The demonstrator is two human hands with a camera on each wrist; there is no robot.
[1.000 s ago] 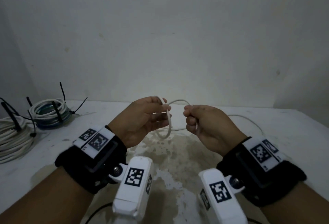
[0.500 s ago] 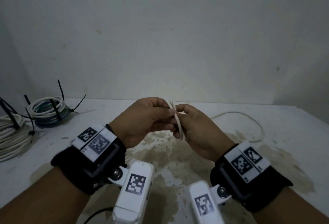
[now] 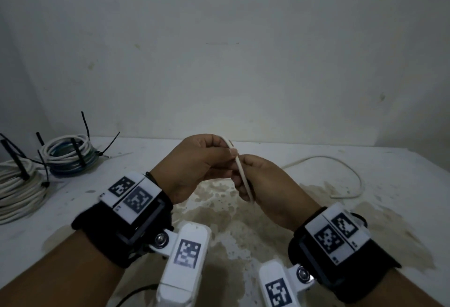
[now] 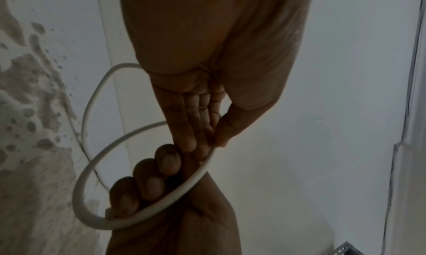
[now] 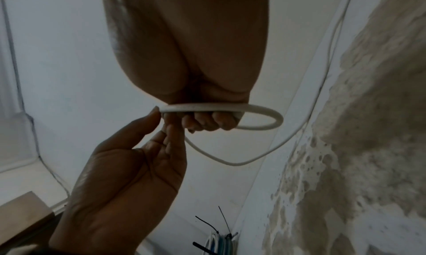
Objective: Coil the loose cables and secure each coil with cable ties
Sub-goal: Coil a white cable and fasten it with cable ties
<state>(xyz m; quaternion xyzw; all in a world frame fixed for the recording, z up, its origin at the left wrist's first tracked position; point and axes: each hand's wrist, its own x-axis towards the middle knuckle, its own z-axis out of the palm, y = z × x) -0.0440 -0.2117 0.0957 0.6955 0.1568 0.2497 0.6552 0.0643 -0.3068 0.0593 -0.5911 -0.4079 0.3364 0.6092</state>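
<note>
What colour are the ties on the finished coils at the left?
Black. The ties show best in the head view, standing out against the pale coils.

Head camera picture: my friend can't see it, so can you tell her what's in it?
Two hands, left hand and right hand, meet above a stained white table, holding a loop of white cable whose loose end trails to the right. Two finished coils with black cable ties lie at the left.

The right hand [image 5: 184, 58] is curling its fingers [image 5: 207, 121] around a loop of white cable [image 5: 265, 111], while the left hand [image 5: 119, 182] is pinching the same loop just beside them, above the stained tabletop [image 5: 368, 149].
</note>
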